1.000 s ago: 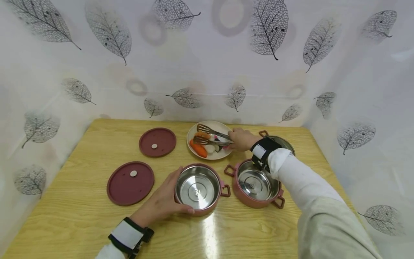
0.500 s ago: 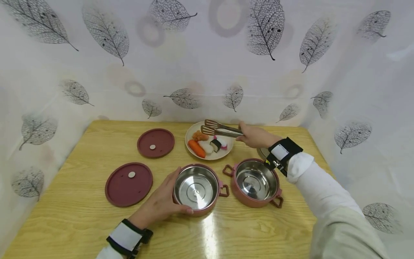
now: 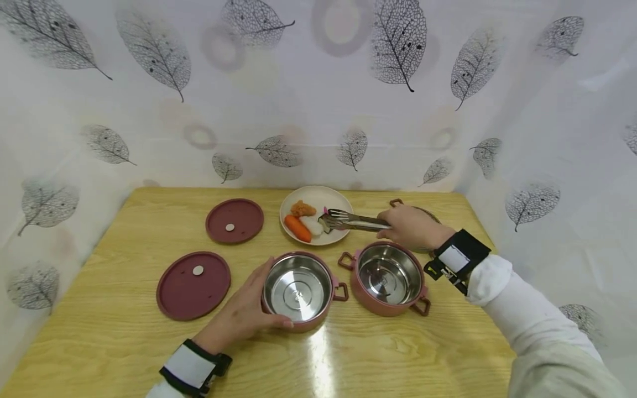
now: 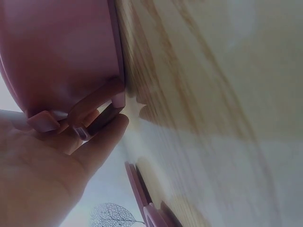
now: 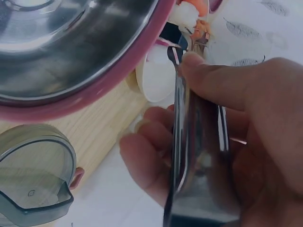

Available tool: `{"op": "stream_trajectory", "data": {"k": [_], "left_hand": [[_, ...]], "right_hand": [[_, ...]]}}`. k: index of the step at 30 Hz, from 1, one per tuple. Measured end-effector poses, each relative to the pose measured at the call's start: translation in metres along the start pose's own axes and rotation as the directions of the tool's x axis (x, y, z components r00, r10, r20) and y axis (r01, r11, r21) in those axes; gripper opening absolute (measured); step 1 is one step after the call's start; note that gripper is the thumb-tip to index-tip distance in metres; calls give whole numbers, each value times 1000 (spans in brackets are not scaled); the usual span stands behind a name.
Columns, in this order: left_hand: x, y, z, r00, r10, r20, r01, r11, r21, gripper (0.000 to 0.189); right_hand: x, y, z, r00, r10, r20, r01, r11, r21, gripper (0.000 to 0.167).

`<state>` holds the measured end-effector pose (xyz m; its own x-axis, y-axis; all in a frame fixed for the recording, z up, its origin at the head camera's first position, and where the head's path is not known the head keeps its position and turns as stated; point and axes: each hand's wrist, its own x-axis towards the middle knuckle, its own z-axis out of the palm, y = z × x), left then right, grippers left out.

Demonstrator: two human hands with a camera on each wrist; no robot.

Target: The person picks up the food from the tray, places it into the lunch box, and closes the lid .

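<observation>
My left hand (image 3: pixel 244 312) holds the left pink pot (image 3: pixel 322 315) by its left side, thumb along the front. In the left wrist view its fingers curl at the pot's handle (image 4: pixel 92 104). My right hand (image 3: pixel 413 225) grips metal tongs (image 3: pixel 365 223); thumb and fingers close round the arms in the right wrist view. The tongs' slotted tips reach over the right part of a cream plate (image 3: pixel 318 192), at a black-and-white sushi piece they partly cover. A carrot-like orange piece (image 3: pixel 297 228), a fried brown piece (image 3: pixel 302 208) and a white piece (image 3: pixel 312 225) lie beside it.
A second pink pot (image 3: pixel 375 305) with a steel inside stands to the right, below my right forearm. Two maroon round lids (image 3: pixel 194 290) lie on the left of the wooden table (image 3: pixel 124 342). Behind my right hand is a glass lid (image 5: pixel 35 175), partly hidden in the head view.
The tongs rose off the left part of the plate, then came down farther right at the sushi piece. My left hand stays on the pot. The head view has turned slightly right.
</observation>
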<state>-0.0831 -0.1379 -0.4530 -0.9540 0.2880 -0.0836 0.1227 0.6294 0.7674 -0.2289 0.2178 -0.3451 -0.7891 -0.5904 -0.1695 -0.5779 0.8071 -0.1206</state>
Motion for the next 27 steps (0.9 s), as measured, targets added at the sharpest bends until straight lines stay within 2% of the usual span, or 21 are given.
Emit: {"op": "stream_trajectory", "data": {"k": [5,11,14,20,23,27], "left_hand": [[0,-1,1,1000,2,-2,-2,1000,3,135],[-1,-1,0,1000,-1,-13,1,1000,14,134],[-1,-1,1,1000,-5,-9,5,1000,11,134],[-1,-1,0,1000,-13,-3,13,1000,-3,134],[0,-2,0,1000,-13,-3,13,1000,-5,134],[0,-2,1,1000,-8,-6,8,1000,4,134]], "right_hand": [[1,-4,5,1000,-13,4,13,1000,22,14],[0,-7,5,999,-33,-29,34,999,24,12],[-3,-6,2,998,-19,-58,21,999,24,13],[-11,-4,-9,994,-8,-110,15,997,71,27],[-17,-8,-13,991,-55,-122,65,994,83,27],[-27,-19,-18,975,-184,-121,197,975,103,22]]}}
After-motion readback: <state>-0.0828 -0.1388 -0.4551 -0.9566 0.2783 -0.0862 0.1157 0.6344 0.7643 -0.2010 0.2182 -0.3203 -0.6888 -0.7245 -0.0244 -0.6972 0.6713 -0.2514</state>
